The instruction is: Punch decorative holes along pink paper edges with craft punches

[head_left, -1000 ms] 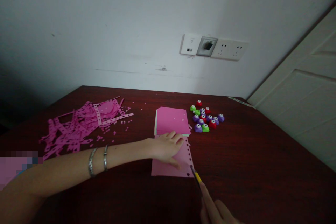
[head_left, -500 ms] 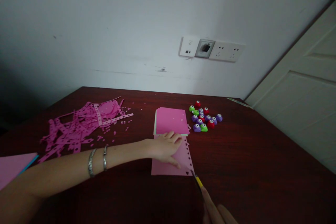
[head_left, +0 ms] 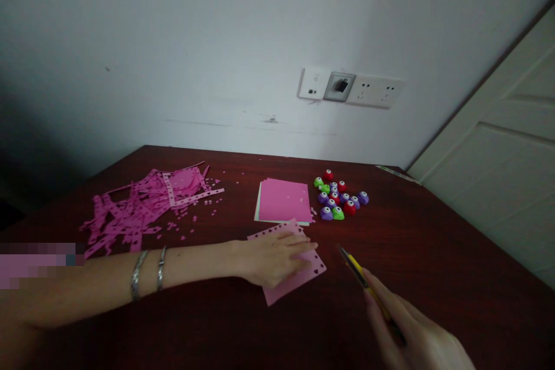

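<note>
My left hand (head_left: 275, 257) lies flat with fingers stretched out on a pink paper sheet (head_left: 303, 274) that has punched heart holes along its edges. The sheet sits turned at an angle on the dark wooden table (head_left: 433, 254). My right hand (head_left: 411, 335) is at the lower right, closed round a yellow and black utility knife (head_left: 359, 274). The knife's tip points up and left and stands a little to the right of the sheet, apart from it.
A stack of pink paper (head_left: 284, 201) lies behind the sheet. Several small red, green and purple punches (head_left: 339, 198) cluster to its right. A heap of pink paper strips and scraps (head_left: 143, 205) covers the table's left. Wall sockets (head_left: 351, 87) and a white door (head_left: 507, 156) are behind.
The pink sheet has been turned counter-clockwise under my left hand. My right hand with the knife has moved right and up, away from the sheet's lower right corner.
</note>
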### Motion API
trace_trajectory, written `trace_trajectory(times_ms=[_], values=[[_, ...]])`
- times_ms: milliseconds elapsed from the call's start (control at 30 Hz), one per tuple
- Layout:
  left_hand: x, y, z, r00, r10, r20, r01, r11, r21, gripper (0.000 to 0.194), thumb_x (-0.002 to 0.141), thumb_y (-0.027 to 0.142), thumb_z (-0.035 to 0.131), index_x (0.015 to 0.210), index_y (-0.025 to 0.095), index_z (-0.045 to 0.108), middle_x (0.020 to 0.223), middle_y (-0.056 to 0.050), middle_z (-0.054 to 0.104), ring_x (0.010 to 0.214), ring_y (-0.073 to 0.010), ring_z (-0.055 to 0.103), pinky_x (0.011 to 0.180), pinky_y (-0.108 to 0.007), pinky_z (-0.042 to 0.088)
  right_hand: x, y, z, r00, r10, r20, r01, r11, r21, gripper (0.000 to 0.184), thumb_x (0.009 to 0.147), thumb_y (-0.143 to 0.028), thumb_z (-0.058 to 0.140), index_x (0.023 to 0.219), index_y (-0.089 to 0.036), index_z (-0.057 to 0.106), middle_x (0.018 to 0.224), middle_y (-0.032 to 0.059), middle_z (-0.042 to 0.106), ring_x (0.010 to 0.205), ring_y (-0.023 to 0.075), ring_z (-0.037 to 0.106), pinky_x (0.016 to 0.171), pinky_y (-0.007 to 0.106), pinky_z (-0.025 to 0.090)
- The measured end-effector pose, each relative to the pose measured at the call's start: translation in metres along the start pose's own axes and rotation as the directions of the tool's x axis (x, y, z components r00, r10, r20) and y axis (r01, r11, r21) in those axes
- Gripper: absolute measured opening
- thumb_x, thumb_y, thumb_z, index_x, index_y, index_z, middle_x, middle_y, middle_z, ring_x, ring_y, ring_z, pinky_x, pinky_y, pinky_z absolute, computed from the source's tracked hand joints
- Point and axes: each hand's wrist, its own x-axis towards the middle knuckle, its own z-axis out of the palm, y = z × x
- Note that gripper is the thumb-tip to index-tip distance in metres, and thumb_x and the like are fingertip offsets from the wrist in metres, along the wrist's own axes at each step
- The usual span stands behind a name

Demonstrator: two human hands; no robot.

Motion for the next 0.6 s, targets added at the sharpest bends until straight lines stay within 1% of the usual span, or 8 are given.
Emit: trace_trajectory(times_ms=[33,67,100,200,267,333,433,600], values=[[-0.003,-0.003,-0.002,0.998,0.057,0.035,-0.056,0.998,-0.031,0.042,0.085,0.02,0.04,0.127,0.017,0.04,0.14,-0.008,0.034,0.131,-0.0177,0.024,0.109,-0.032,0.016,0.004,0.0,-0.001,1.0,0.01,0.012,-0.011,1.0,0.017,0.039,0.088,-0.027,0.039,0.123,-0.022,0.054,0.096,0.0071,0.07,0.053,0.0179,0.067,0.042,0.024,0.054],[-0.006,-0.005,-0.003,0.996,0.068,0.053,-0.065,0.996,-0.058,0.043,0.084,0.021,0.042,0.128,0.018,0.039,0.139,-0.007,0.035,0.13,-0.0173,0.025,0.108,-0.032,0.017,0.008,0.0,-0.002,1.0,0.02,0.021,-0.021,0.999,0.035,0.039,0.088,-0.026,0.038,0.124,-0.021,0.053,0.098,0.0071,0.069,0.058,0.0184,0.068,0.045,0.023,0.054],[-0.008,-0.006,-0.002,0.997,0.047,0.057,-0.042,0.996,-0.075,0.044,0.085,0.022,0.042,0.128,0.02,0.039,0.137,-0.006,0.038,0.129,-0.0179,0.027,0.108,-0.033,0.019,0.011,-0.001,-0.001,0.999,0.023,0.025,-0.024,0.998,0.052,0.039,0.088,-0.026,0.038,0.123,-0.02,0.054,0.1,0.0072,0.069,0.062,0.0189,0.069,0.047,0.023,0.055],[-0.012,0.001,0.006,0.992,-0.127,0.015,0.128,0.991,-0.05,0.039,0.088,0.027,0.037,0.126,0.021,0.041,0.131,-0.009,0.044,0.122,-0.0242,0.037,0.102,-0.043,0.026,0.017,-0.003,0.003,1.0,0.023,0.003,-0.023,0.995,0.092,0.038,0.087,-0.026,0.039,0.118,-0.017,0.058,0.101,0.0085,0.069,0.072,0.0202,0.069,0.053,0.023,0.055],[-0.011,0.01,0.014,0.968,-0.249,-0.029,0.249,0.968,0.009,0.039,0.089,0.031,0.035,0.124,0.017,0.043,0.124,-0.014,0.048,0.116,-0.0286,0.041,0.097,-0.047,0.03,0.021,-0.005,0.008,1.0,0.015,-0.007,-0.014,0.993,0.12,0.038,0.086,-0.025,0.039,0.116,-0.014,0.059,0.099,0.0094,0.069,0.074,0.0202,0.069,0.057,0.023,0.056],[-0.008,0.018,0.023,0.938,-0.341,-0.063,0.345,0.937,0.058,0.041,0.089,0.033,0.033,0.124,0.012,0.042,0.12,-0.017,0.049,0.112,-0.0305,0.043,0.094,-0.048,0.033,0.024,-0.008,0.013,1.0,0.001,0.012,-0.003,0.989,0.148,0.038,0.085,-0.023,0.038,0.117,-0.014,0.057,0.099,0.0094,0.069,0.076,0.0196,0.069,0.059,0.022,0.055],[-0.002,0.021,0.033,0.91,-0.405,-0.091,0.412,0.909,0.067,0.045,0.089,0.034,0.031,0.125,0.008,0.039,0.125,-0.019,0.044,0.114,-0.0313,0.04,0.096,-0.047,0.032,0.029,-0.017,0.019,0.998,-0.014,0.057,0.004,0.985,0.17,0.039,0.085,-0.019,0.036,0.118,-0.014,0.056,0.099,0.0097,0.069,0.076,0.0183,0.068,0.063,0.023,0.055],[0.003,0.011,0.04,0.906,-0.415,-0.085,0.414,0.91,-0.028,0.052,0.088,0.034,0.03,0.131,0.004,0.027,0.137,-0.019,0.032,0.125,-0.0303,0.028,0.102,-0.043,0.025,0.037,-0.032,0.025,0.999,-0.003,0.041,-0.003,0.99,0.14,0.038,0.085,-0.018,0.034,0.114,-0.016,0.059,0.085,0.0084,0.071,0.064,0.0167,0.068,0.062,0.023,0.054]])
